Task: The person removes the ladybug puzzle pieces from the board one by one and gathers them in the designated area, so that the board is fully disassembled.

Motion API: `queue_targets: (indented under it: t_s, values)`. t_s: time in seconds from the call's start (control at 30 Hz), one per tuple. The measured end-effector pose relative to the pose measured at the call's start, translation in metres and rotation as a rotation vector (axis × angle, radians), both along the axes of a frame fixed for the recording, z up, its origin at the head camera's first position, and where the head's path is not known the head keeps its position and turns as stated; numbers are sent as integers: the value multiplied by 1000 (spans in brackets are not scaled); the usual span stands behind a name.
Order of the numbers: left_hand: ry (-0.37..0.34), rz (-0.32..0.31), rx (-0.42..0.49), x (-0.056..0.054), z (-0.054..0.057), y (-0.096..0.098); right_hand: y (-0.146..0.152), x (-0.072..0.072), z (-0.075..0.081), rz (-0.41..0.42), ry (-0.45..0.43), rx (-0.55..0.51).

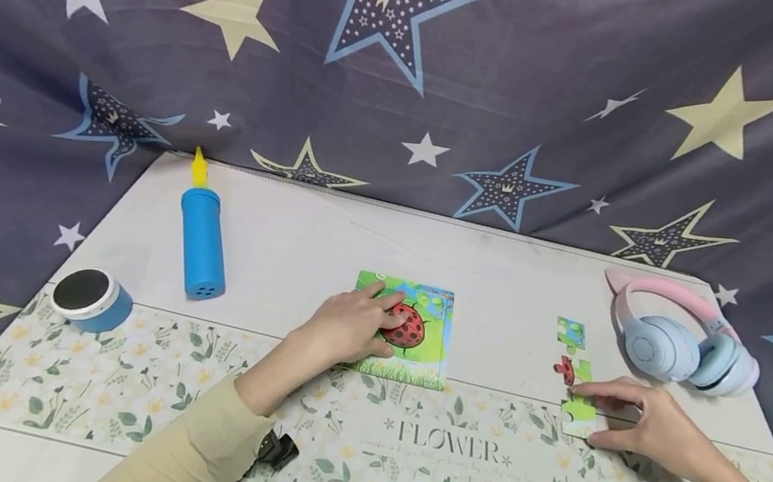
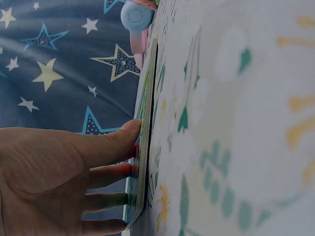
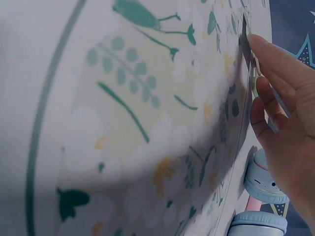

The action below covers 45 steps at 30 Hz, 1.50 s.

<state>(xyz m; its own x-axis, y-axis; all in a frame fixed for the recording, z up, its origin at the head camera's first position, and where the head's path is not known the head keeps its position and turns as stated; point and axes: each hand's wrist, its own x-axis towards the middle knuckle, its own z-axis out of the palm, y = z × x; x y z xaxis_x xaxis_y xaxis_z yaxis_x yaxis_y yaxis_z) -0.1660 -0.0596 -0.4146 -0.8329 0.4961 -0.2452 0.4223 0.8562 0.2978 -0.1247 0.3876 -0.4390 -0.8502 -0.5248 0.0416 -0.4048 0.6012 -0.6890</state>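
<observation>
A square ladybug jigsaw puzzle (image 1: 426,344) lies in its board at the middle of the table. My left hand (image 1: 352,322) rests on its left part with fingers spread, some reaching onto the red ladybug. In the left wrist view, the thumb and fingertips touch the board's face (image 2: 142,142), seen nearly edge-on. Over at the right, my right hand (image 1: 631,419) pinches a green puzzle piece (image 1: 579,415) between thumb and fingers. Just beyond it lie a piece with red on it (image 1: 565,370) and a blue-green piece (image 1: 572,333).
Pink and blue headphones (image 1: 669,345) lie behind my right hand. A blue hand pump (image 1: 202,241) with a yellow nozzle lies at the back left, and a blue-and-white round device (image 1: 94,300) stands nearer. A star-patterned curtain (image 1: 374,129) hangs behind the table.
</observation>
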Motion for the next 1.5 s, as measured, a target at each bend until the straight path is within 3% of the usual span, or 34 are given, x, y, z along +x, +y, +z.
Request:
queue_targets:
  t_s: [0.3, 0.53, 0.8, 0.93, 1.17, 1.5]
  values:
    - [1, 2, 2, 0, 1, 1, 1, 2, 1, 3, -3, -6]
    - [-2, -2, 1, 0, 1, 3, 3, 2, 1, 7, 65, 46]
    - [-2, -10, -7, 0, -1, 4, 1, -3, 13, -112, 31, 79]
    - [-4, -14, -4, 0, 0, 4, -8, -16, 20, -159, 45, -3]
    - [-12, -18, 18, -2, 2, 1, -42, -54, 32, -240, 64, -114]
    - [-53, -43, 46, -1, 2, -5, -102, -84, 43, -240, 40, -286]
